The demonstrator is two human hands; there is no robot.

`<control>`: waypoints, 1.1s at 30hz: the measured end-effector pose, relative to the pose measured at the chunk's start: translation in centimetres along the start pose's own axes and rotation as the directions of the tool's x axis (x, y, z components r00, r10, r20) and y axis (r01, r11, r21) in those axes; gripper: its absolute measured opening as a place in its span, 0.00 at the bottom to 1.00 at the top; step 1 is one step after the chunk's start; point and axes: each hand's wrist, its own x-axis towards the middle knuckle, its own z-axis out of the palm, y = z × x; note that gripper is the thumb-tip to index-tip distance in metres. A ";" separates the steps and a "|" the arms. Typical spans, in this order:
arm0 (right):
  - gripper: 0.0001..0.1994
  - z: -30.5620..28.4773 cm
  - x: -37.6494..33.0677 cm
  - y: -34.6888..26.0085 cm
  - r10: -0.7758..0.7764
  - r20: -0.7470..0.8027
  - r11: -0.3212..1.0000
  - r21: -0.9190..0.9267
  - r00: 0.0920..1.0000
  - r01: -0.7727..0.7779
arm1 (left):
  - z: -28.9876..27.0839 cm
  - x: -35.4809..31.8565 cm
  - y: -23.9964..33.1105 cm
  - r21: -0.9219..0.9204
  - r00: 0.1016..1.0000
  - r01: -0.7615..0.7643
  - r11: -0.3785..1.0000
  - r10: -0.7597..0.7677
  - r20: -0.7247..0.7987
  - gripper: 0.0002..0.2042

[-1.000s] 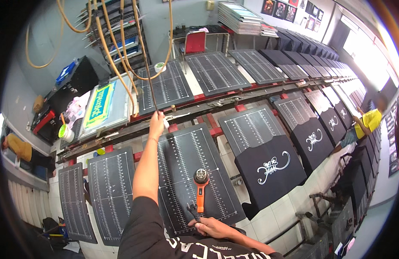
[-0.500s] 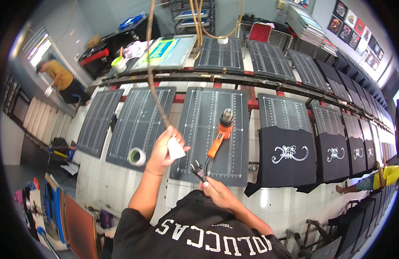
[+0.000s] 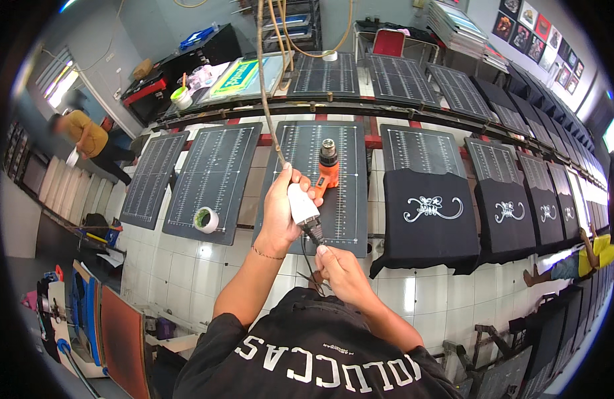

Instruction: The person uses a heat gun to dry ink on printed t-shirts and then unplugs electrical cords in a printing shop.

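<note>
My left hand (image 3: 280, 203) is wrapped round a white socket (image 3: 300, 203) on the end of a hanging cord (image 3: 265, 93). A black plug (image 3: 312, 229) meets the socket's lower end, its prongs out of sight. My right hand (image 3: 343, 269) pinches the plug at its cable end, and a thin dark cable hangs below. Just beyond my hands, an orange heat gun (image 3: 328, 174) with a metal nozzle lies on a black printing board (image 3: 347, 226); my left fingers hide part of its handle.
A roll of tape (image 3: 206, 219) lies on the board to the left. Black T-shirts with white prints (image 3: 430, 233) cover boards on the right. A rail (image 3: 307, 110) runs behind. One person (image 3: 87, 136) stands far left; another (image 3: 583, 259) is far right.
The plug, its prongs bare before, now sits against the socket. My hands have come together, and the left has closed further round the socket. The view has shifted slightly.
</note>
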 end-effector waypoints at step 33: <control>0.09 0.8 0.2 -0.6 -0.193 -0.214 0.960 -0.243 0.957 0.139 | 0.9 1.4 -1.7 -0.103 0.917 0.004 0.995 0.038 0.398 0.24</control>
